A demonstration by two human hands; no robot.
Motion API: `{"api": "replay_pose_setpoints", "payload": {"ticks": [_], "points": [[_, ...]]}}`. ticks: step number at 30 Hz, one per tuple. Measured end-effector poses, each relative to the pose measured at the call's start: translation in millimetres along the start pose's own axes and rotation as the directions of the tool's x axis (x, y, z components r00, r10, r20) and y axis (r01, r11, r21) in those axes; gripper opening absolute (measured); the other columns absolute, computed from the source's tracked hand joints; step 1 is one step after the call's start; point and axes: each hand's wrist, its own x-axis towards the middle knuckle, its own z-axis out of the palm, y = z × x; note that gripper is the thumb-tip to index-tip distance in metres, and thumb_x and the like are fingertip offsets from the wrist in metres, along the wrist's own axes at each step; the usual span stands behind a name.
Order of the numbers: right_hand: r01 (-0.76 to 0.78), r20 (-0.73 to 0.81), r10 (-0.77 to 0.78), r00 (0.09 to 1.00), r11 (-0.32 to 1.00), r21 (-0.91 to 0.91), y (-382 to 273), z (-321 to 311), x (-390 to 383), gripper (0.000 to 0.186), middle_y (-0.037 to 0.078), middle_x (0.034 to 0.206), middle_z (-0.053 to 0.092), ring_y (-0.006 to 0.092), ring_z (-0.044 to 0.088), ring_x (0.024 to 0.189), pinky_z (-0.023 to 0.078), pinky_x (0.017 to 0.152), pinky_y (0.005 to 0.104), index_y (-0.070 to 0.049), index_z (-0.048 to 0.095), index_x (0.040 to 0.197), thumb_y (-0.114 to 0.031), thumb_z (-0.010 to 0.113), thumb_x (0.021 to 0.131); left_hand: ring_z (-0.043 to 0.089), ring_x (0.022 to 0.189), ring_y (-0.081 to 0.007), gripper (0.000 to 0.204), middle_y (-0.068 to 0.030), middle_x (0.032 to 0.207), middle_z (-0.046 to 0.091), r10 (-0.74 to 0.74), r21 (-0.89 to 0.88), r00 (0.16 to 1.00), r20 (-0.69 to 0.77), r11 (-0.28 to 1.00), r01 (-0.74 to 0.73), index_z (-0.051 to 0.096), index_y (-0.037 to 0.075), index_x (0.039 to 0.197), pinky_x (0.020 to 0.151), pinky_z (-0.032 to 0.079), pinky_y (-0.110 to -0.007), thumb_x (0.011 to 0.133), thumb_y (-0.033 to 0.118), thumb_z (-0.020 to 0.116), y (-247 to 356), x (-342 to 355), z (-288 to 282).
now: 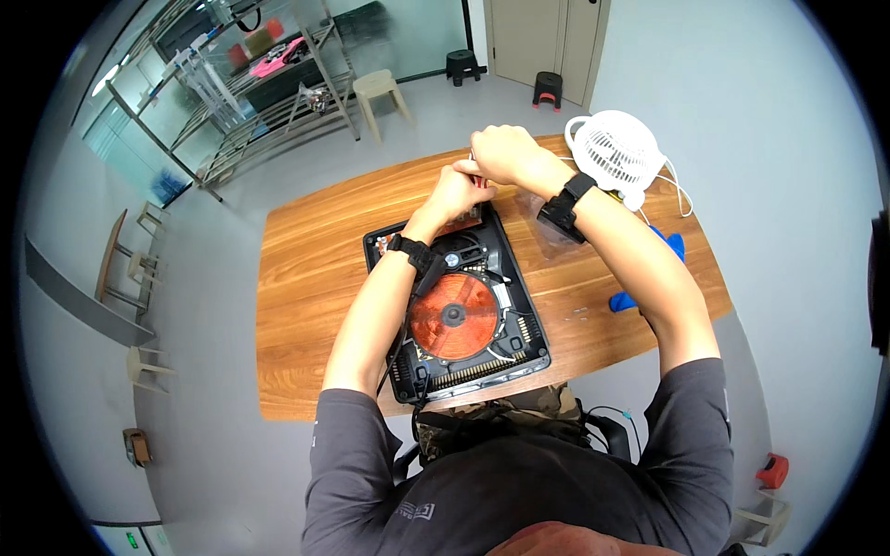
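An opened induction cooker [527, 320] lies on the table with its inside facing up. Its black shell holds a round copper-coloured coil [454, 317] and, at the far side, a black fan [451, 260]. Over the cooker's far end, my left hand [451, 197] is closed, fingers pinched around a slim red-and-dark tool [479, 182], mostly hidden. My right hand [506, 154] is closed in a fist just above, touching the left hand; it grips the tool's upper end. A circuit board [464, 221] shows partly beneath my left hand.
A white fan-like appliance [619, 151] with a cord stands at the table's far right. Near it lie a clear plastic bag [553, 239] and a blue object [623, 301]. Small bits [578, 313] rest right of the cooker. Beyond the table stand a stool [377, 86] and a metal rack [269, 139].
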Motion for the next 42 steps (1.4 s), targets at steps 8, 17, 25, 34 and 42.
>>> {"api": "replay_pose_setpoints", "payload": {"ticks": [8, 17, 25, 34, 42], "points": [[0.314, -0.089, -0.302, 0.949, 0.923, 0.221, 22.1, 18.5, 4.8, 0.037, 0.025, 0.108, 0.07, 0.0412, 0.068, 0.103, 0.053, 0.087, 0.0516, -0.006, 0.058, 0.121, -0.032, 0.06, 0.094, 0.072, 0.084, -0.0348, 0.041, -0.0185, 0.089, 0.074, 0.003, 0.141, 0.995, 0.098, 0.99, -0.017, 0.069, 0.002, 0.101, 0.077, 0.057, -0.044, 0.076, 0.032, 0.081, 1.0, 2.5, -9.2], [0.049, -0.028, -0.047, 0.999, 0.995, 0.085, 6.2, -1.2, -0.4, 0.046, 0.021, 0.093, 0.074, 0.0408, 0.071, 0.094, 0.055, 0.084, 0.0516, -0.003, 0.066, 0.114, -0.045, 0.062, 0.095, 0.073, 0.087, -0.0251, 0.037, -0.0145, 0.09, 0.075, -0.042, 0.092, 0.998, -0.041, 0.995, 0.045, 0.072, 0.0, 0.094, 0.078, 0.056, -0.038, 0.073, 0.028, 0.084, 5.7, 1.7, -0.8], [0.309, -0.048, -0.306, 0.951, 0.92, 0.243, 26.8, 13.8, 0.6, 0.039, 0.026, 0.1, 0.071, 0.0439, 0.069, 0.096, 0.052, 0.083, 0.0521, -0.005, 0.056, 0.124, -0.031, 0.061, 0.095, 0.073, 0.084, -0.0309, 0.04, -0.0161, 0.087, 0.075, -0.102, 0.183, 0.991, 0.092, 0.98, 0.084, 0.072, 0.002, 0.093, 0.078, 0.057, -0.041, 0.074, 0.035, 0.083, 19.0, 1.8, -16.3], [0.082, -0.084, -0.079, 0.993, 0.996, 0.026, 8.1, 3.9, -8.8, 0.046, 0.024, 0.098, 0.074, 0.0422, 0.071, 0.096, 0.055, 0.083, 0.0513, -0.007, 0.063, 0.122, -0.044, 0.063, 0.095, 0.073, 0.085, -0.0314, 0.039, -0.0164, 0.087, 0.075, -0.055, 0.028, 0.998, 0.018, 0.998, 0.054, 0.072, 0.004, 0.093, 0.079, 0.056, -0.042, 0.075, 0.037, 0.083, 16.2, -2.5, -8.2], [0.242, -0.03, -0.241, 0.97, 0.956, 0.164, 21.0, 6.5, -9.8, 0.035, 0.016, 0.119, 0.057, 0.0398, 0.065, 0.104, 0.054, 0.091, 0.0472, -0.015, 0.061, 0.12, -0.038, 0.064, 0.094, 0.071, 0.085, -0.0264, 0.039, -0.0137, 0.09, 0.074, -0.198, 0.234, 0.975, 0.104, 0.957, 0.17, 0.068, -0.001, 0.093, 0.079, 0.055, -0.039, 0.075, 0.031, 0.084, 22.5, -2.2, -15.5]]}}
